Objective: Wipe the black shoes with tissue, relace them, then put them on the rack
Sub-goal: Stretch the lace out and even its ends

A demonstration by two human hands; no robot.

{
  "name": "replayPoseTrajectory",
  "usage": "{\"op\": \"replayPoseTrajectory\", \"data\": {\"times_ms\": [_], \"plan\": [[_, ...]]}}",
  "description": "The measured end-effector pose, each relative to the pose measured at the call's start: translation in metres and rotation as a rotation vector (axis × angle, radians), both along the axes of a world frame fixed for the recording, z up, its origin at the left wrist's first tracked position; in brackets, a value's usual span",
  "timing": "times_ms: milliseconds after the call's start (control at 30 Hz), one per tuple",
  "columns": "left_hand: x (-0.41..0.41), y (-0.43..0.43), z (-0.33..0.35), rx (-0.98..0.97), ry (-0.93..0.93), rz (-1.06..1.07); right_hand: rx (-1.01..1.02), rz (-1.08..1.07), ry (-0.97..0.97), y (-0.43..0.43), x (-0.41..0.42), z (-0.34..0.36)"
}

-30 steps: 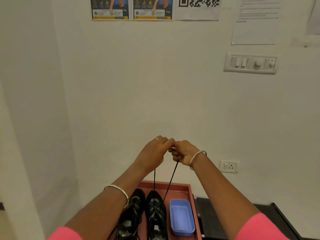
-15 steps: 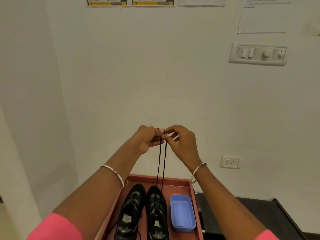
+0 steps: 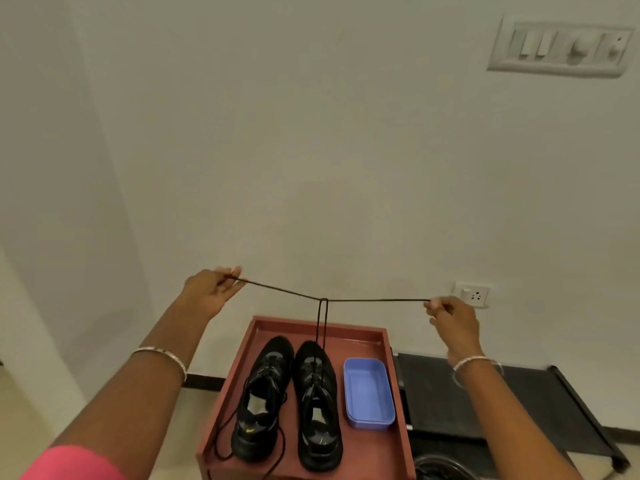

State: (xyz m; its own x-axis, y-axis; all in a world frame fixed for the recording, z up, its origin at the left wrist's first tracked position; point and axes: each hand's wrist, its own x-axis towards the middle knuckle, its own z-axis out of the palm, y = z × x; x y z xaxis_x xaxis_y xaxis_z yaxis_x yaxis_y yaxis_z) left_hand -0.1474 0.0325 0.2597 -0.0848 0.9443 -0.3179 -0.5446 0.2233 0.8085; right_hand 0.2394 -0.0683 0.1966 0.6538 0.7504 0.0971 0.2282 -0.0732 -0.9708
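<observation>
Left shoe (image 3: 263, 400) and right shoe (image 3: 318, 410) sit side by side in the tray (image 3: 367, 448), container (image 3: 369, 393) just right of them. Lace (image 3: 377, 300) rises off the right shoe, and the rack (image 3: 485, 403) stands right of the tray.

Looked like a plain indoor room, home or office: bare white wall (image 3: 311, 140), switch panel (image 3: 558, 47), wall socket (image 3: 473, 294), dark skirting (image 3: 204, 380)

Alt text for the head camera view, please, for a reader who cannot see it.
Left hand and right hand each pinch one end of a black lace, stretched taut sideways; its crossed middle runs down into the shoe nearer a blue tub. Both black shoes stand on a reddish tray.
</observation>
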Motion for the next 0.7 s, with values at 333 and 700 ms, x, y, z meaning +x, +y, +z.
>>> {"op": "replayPoseTrajectory", "data": {"times_ms": [333,700], "plan": [[0.076,0.023,0.005,0.868,2.466,-0.635,0.013,0.320,0.090,0.056,-0.058,0.035],[0.003,0.071,-0.082,0.395,1.927,-0.671,-0.485,0.352,-0.713,0.050,-0.011,-0.062]]}}
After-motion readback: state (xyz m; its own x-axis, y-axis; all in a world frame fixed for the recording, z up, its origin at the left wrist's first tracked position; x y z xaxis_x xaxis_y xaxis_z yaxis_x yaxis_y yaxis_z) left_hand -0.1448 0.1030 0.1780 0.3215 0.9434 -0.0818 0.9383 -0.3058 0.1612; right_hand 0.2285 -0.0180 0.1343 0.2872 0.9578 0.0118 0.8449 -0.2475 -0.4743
